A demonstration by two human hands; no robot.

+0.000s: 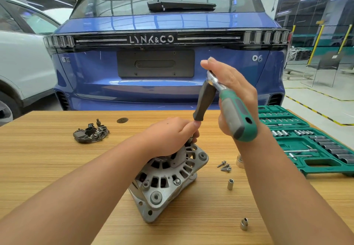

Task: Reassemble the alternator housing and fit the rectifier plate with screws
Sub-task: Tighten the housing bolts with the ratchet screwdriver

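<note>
I see my left hand [168, 135] curled around the base of a dark driver handle [204, 103] atop the alternator housing [168, 179] at table [57, 168] centre. My right hand [231, 91] grips the ratchet [235, 110] at one o'clock. Rectifier plate [91, 132] lies at ten o'clock; screws [225, 166] at three.

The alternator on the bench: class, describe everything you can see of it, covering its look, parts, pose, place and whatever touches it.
The alternator is a grey, cast-metal-looking housing with ribbed vent slots, dark windings showing through them, bolt heads and round mounting lugs. It sits tilted on the wooden table, near the middle. The left hand rests on its top, fingers curled round a tool shaft at its upper edge; the join is hidden. The right hand holds a ratchet above, clear of it.
</note>
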